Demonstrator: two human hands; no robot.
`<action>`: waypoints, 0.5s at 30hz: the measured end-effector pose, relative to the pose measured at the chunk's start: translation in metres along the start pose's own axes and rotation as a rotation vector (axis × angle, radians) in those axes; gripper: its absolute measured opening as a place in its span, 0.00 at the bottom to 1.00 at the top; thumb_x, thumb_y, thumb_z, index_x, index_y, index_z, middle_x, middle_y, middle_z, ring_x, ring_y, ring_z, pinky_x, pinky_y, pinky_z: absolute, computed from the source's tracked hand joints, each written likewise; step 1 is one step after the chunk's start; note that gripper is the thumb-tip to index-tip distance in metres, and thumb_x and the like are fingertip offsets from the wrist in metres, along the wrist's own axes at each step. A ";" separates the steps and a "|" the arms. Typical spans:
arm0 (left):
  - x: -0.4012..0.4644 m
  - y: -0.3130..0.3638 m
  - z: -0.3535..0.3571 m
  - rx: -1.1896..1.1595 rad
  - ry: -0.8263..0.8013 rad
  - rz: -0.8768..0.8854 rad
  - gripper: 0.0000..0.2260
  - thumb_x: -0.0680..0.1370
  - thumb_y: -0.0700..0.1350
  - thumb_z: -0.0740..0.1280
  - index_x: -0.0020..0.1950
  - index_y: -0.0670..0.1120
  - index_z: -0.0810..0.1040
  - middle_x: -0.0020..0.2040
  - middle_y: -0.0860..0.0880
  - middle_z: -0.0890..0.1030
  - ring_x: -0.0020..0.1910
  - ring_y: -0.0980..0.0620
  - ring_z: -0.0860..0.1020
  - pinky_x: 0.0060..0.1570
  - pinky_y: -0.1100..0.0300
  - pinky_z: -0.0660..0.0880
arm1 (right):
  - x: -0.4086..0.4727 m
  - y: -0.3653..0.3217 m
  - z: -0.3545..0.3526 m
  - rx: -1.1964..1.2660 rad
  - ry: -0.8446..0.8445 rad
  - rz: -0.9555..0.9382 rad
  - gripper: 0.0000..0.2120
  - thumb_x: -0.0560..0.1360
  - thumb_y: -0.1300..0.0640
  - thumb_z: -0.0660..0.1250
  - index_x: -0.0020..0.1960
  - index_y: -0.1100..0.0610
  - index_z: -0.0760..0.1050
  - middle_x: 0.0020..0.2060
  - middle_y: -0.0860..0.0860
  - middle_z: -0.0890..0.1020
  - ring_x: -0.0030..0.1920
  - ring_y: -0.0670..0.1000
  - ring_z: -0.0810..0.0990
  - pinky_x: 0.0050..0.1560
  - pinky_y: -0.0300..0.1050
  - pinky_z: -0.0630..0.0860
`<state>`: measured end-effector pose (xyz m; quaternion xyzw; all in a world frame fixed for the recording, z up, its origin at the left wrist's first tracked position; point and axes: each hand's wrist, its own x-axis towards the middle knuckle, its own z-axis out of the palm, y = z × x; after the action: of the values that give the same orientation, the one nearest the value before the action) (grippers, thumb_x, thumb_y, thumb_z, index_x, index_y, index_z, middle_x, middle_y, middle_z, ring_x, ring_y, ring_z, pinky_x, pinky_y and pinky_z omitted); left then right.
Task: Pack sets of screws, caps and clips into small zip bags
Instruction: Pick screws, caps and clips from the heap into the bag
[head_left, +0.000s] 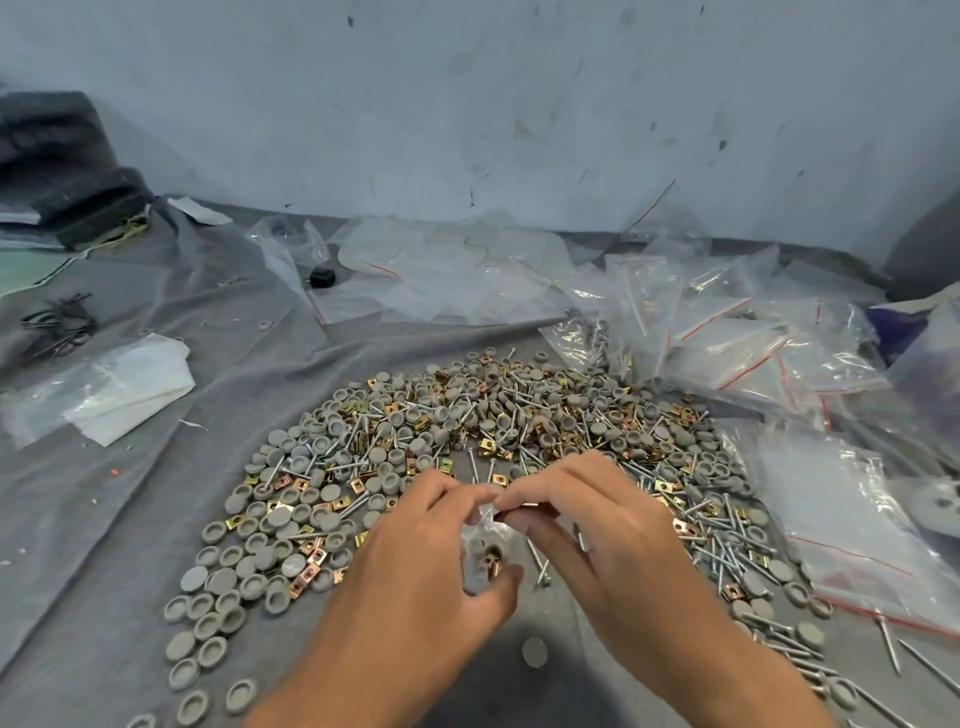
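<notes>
Hands: two | left hand (415, 545) and right hand (597, 525) both pinched one small zip bag (485, 551) above the pile | caps (291, 519), screws (727, 556), clips (488, 447): uncountable heap | table: grey cloth (130, 519) | scuffed pale wall (467, 104) behind

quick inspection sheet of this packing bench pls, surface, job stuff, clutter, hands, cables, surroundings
surface: grey cloth, wrinkled, covering the bench
job's things: mixed heap of grey caps, brass clips and screws in the middle; small zip bag between the hands, with a clip and caps inside; filled zip bags piled at right; empty bags at the back
clutter: white folded sheets, black ties, small black block at left
hands: left hand grips the small bag; right hand pinches a clip at its mouth
cables: nothing seen
surroundings: scuffed pale wall; dark folded fabric at far left
</notes>
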<state>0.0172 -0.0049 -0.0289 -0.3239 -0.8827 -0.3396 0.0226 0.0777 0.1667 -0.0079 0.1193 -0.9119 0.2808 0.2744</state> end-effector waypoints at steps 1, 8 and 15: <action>0.001 0.000 0.000 0.002 0.000 0.000 0.25 0.69 0.67 0.62 0.66 0.62 0.73 0.52 0.67 0.66 0.49 0.66 0.72 0.47 0.66 0.71 | 0.000 0.001 -0.001 -0.016 -0.018 -0.006 0.08 0.81 0.52 0.64 0.56 0.51 0.81 0.49 0.38 0.78 0.50 0.41 0.76 0.52 0.34 0.73; 0.002 -0.001 0.000 -0.021 -0.014 0.005 0.30 0.67 0.69 0.58 0.66 0.60 0.75 0.54 0.65 0.69 0.49 0.63 0.75 0.52 0.59 0.76 | -0.001 0.004 0.002 -0.113 -0.046 -0.088 0.08 0.78 0.49 0.68 0.51 0.52 0.83 0.43 0.40 0.82 0.45 0.44 0.76 0.43 0.41 0.76; 0.002 0.000 -0.001 -0.007 -0.051 0.001 0.31 0.66 0.69 0.55 0.66 0.61 0.75 0.54 0.65 0.68 0.51 0.63 0.74 0.53 0.60 0.74 | -0.001 -0.001 0.001 0.000 -0.003 -0.087 0.05 0.79 0.58 0.71 0.53 0.56 0.84 0.51 0.47 0.83 0.52 0.45 0.81 0.53 0.41 0.78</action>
<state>0.0157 -0.0044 -0.0271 -0.3331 -0.8816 -0.3345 -0.0008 0.0779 0.1655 -0.0091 0.1592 -0.9063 0.2685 0.2851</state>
